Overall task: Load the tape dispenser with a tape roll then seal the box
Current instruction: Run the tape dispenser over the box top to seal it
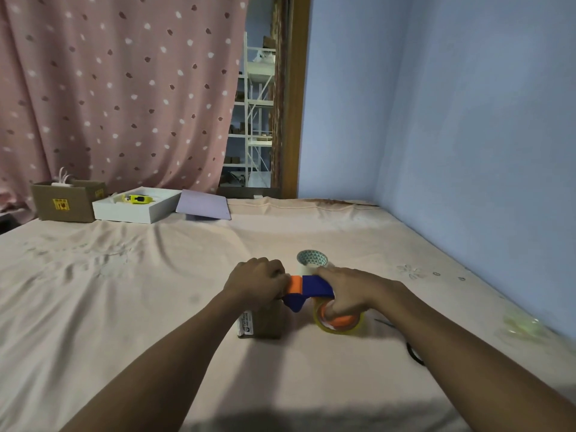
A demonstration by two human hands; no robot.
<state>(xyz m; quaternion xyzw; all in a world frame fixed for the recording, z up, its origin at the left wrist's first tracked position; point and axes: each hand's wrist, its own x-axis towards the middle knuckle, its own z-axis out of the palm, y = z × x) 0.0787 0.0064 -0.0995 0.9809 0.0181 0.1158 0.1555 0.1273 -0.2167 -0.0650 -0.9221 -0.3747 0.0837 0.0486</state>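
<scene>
Left hand (257, 280): curled on the box (265, 322) top.
Right hand (344, 291): gripping the tape dispenser (308, 289), roll (339, 322) loaded.
Spare roll (311, 260): at 12 o'clock.

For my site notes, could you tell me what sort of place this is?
Probably a bedroom used for packing: a sheet-covered bed as work surface, a dotted pink curtain, and a doorway onto white storage shelving.

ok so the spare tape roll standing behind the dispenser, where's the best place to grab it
Take the spare tape roll by its outer wall, coming down from above. It stands on end on the bed sheet with its open core facing up, so fingers can span the rim or hook into the core. The near side is crowded by the right hand on the tape dispenser.
</scene>
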